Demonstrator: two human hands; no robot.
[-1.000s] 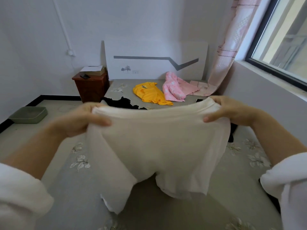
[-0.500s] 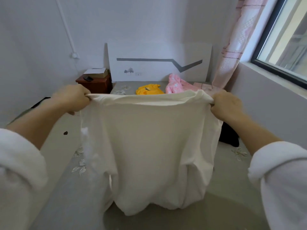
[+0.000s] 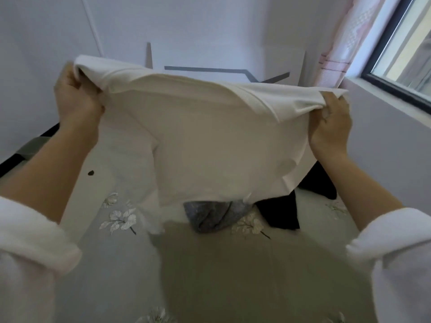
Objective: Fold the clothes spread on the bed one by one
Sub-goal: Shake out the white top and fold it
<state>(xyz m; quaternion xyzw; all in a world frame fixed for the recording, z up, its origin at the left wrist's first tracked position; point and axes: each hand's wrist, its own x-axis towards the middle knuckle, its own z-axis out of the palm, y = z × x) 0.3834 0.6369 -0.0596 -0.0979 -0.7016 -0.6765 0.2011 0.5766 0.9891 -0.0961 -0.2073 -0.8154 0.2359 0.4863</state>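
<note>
The shirt (image 3: 210, 141) is held above the bed (image 3: 105, 276), its top edge gripped by the curled fingers of the left hand (image 3: 77, 101) and right hand (image 3: 331, 127), and it should be laid flat on the bed, kept clear of the grey cloth (image 3: 214, 217), before being folded.

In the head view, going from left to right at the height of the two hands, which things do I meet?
left hand → white garment → right hand → window
</note>
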